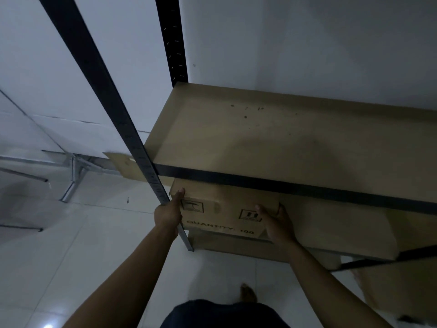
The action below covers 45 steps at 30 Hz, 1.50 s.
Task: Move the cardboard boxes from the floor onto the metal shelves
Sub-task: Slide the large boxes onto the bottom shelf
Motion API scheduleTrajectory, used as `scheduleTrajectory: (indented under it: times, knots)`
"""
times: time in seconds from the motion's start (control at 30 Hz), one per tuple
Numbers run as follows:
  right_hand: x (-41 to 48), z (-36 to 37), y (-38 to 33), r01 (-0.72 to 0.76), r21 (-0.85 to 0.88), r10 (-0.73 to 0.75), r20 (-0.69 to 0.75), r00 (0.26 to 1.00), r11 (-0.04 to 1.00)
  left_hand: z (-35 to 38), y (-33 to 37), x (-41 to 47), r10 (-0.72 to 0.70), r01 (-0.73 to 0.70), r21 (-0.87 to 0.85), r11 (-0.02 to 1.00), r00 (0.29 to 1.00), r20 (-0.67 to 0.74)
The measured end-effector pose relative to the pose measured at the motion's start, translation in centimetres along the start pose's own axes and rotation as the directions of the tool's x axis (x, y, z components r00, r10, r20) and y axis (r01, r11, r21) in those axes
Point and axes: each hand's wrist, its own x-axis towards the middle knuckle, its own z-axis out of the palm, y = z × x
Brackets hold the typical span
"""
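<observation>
A brown cardboard box (224, 209) printed with handling symbols and "QUANTITY: 100" sits on the second level of the metal shelf, under the upper shelf board (272, 140). My left hand (169, 213) holds its left front corner, thumb on top. My right hand (277, 223) holds its right front corner, fingers round the side. A longer cardboard box (343, 233) lies on the same level to the right, touching it.
The black front upright (113, 107) of the shelf runs right beside my left hand, and a black front rail (295, 187) edges the upper board. More cardboard (402, 287) stands lower right. Metal table legs (73, 176) stand on the white tiled floor at left.
</observation>
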Motion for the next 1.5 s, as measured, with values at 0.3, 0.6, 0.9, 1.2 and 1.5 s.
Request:
scheduleTrajectory:
  times: [0.3, 0.6, 0.9, 1.2, 1.5]
  knots:
    - [-7.4, 4.8, 2.2, -0.092, 0.163, 0.124, -0.196, 0.973, 0.982, -4.5, 0.0, -0.1, 0.004, -0.067, 0.204, 0.977, 0.955, 0.295]
    - [-20.5, 5.8, 5.3, -0.138, 0.432, 0.219, -0.143, 0.965, 0.891, -7.0, -1.7, -7.7, -0.159, -0.278, 0.376, 0.884, 0.576, 0.802]
    - [-37.1, 3.3, 10.8, -0.017, 0.566, 0.28, -0.381, 0.881, 0.824, -7.9, -7.9, -20.4, -0.246, -0.565, 0.334, 0.755, 0.229, 0.942]
    - [-63.1, 5.2, 22.8, 0.118, 0.654, 0.488, -0.661, 0.57, 0.748, -17.0, -20.5, -38.7, -0.533, -0.747, 0.223, 0.627, -0.203, 0.821]
    - [-82.0, 10.6, 30.9, 0.341, 0.725, 0.726, -0.671, 0.151, 0.599, -24.7, -33.2, -53.0, -0.755, -0.828, 0.157, 0.539, -0.392, 0.526]
